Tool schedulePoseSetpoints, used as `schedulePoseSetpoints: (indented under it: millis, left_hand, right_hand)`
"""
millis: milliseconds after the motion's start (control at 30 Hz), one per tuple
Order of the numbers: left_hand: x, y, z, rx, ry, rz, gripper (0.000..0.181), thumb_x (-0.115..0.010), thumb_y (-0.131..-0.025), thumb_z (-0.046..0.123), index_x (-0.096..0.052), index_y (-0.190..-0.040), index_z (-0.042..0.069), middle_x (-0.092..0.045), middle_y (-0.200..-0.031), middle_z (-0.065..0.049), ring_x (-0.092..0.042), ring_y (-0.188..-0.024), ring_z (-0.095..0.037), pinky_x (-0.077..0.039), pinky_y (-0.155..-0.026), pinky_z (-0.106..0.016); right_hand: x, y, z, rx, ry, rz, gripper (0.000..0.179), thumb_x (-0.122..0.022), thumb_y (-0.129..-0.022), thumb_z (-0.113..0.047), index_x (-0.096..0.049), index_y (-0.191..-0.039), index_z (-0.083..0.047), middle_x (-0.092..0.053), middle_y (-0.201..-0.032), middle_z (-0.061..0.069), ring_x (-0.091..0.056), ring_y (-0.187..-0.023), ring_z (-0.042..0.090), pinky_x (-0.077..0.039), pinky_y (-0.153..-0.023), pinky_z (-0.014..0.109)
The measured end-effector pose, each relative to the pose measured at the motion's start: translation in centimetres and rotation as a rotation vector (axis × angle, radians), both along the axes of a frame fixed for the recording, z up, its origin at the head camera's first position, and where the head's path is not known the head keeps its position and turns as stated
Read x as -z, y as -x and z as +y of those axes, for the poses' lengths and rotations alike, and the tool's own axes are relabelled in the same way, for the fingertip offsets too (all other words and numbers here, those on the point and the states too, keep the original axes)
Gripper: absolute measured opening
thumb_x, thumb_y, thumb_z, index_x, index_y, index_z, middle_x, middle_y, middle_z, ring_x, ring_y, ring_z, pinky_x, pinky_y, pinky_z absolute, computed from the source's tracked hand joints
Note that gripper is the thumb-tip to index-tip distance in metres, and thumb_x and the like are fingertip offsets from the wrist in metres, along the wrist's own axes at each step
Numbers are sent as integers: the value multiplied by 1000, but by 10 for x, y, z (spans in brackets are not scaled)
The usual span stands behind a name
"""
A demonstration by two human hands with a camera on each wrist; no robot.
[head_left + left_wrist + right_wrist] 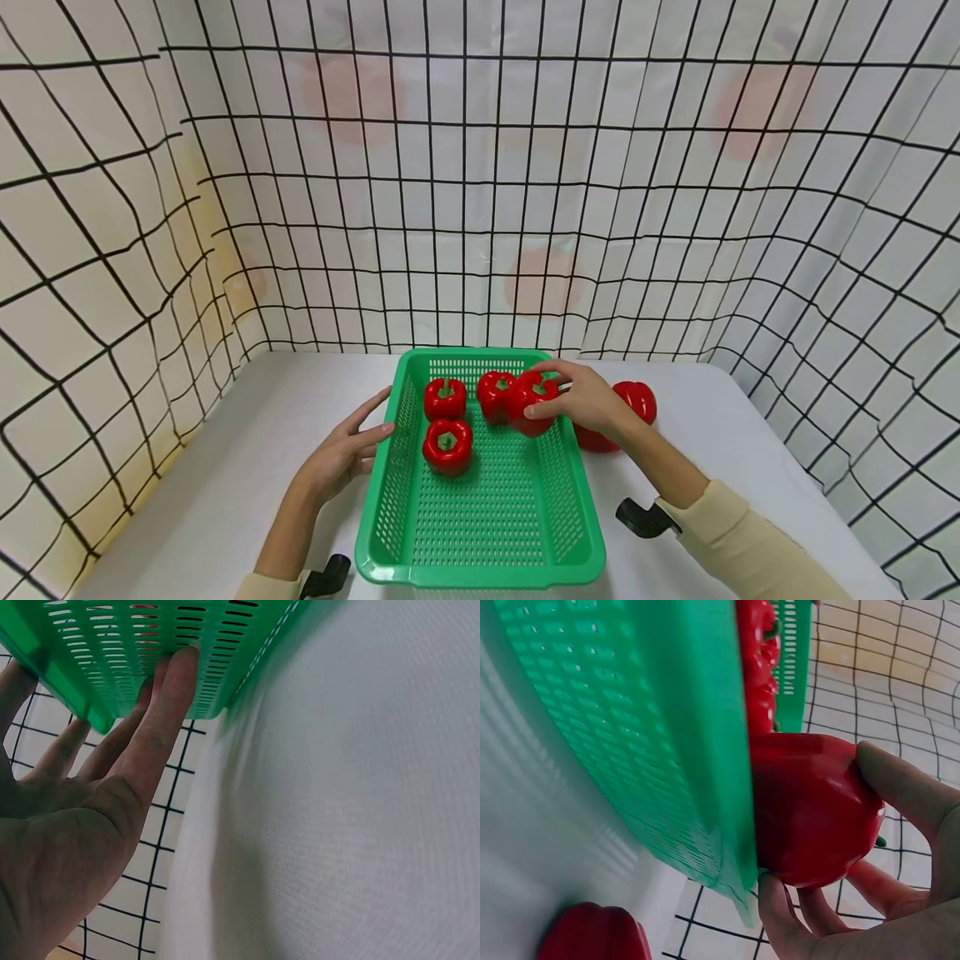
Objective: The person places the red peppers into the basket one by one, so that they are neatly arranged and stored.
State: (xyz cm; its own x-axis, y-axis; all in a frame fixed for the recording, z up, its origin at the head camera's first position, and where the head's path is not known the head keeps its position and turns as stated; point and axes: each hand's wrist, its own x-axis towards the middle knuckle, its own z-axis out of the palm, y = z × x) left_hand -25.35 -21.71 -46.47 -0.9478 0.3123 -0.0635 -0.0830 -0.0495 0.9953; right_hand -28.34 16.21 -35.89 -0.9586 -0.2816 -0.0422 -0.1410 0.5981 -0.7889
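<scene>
Red pepper (529, 417), held in right grip (583, 398), at basket (480, 577) edge, left grip (343, 457) wide outside, open basket floor (480, 512) nearer

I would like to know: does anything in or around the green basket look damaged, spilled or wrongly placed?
Nothing stands out. The basket sits upright on the white table, the red peppers inside show no visible damage, and no spill shows. The peppers outside are partly hidden.

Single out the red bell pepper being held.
The red bell pepper near the right rim of the green basket: the right hand grips it; no hand holds the others.
</scene>
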Motion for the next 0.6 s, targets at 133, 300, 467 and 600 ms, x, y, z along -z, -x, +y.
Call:
schedulePoseSetpoints:
  millis: [133, 300, 467, 600]
  left_hand:
    - [0, 0, 1, -2, 9, 3, 73, -61, -102, 26, -20, -162, 35, -52, -147, -27, -72, -110, -38, -60, -90, -50]
    - [-1, -1, 1, 1, 11, 3, 73, -61, -102, 26, -20, -162, 35, -52, -147, -27, -71, -111, -39, -60, -89, -49]
    - [-1, -1, 1, 4, 7, -2, 73, -60, -103, 26, -20, -162, 35, -52, -147, -27, -71, -111, -40, -60, -89, -50]
    - [-1, -1, 1, -3, 12, -1, 73, -61, -102, 26, -20, -162, 36, -52, -147, -27, -71, -111, -40, -60, -89, -50]
  right_hand:
    - [5, 0, -5, -8, -26, 5, 72, -89, -75, -26, -58, -139, -17, -55, -138, 20, -51, -127, 42, -63, -82, 44]
    - [9, 0, -13, -36, -59, 9, 74, -89, -74, -26, -58, -140, -16, -57, -135, 20, -54, -123, 40, -63, -82, 45]
    - [14, 0, -18, -53, -68, 7, 72, -89, -74, -26, -59, -139, -17, -60, -132, 18, -56, -121, 38, -63, -81, 45]
    - [18, 0, -20, -64, -62, 1, 68, -90, -75, -26, -61, -136, -19, -60, -131, 15, -58, -120, 36, -64, -80, 44]
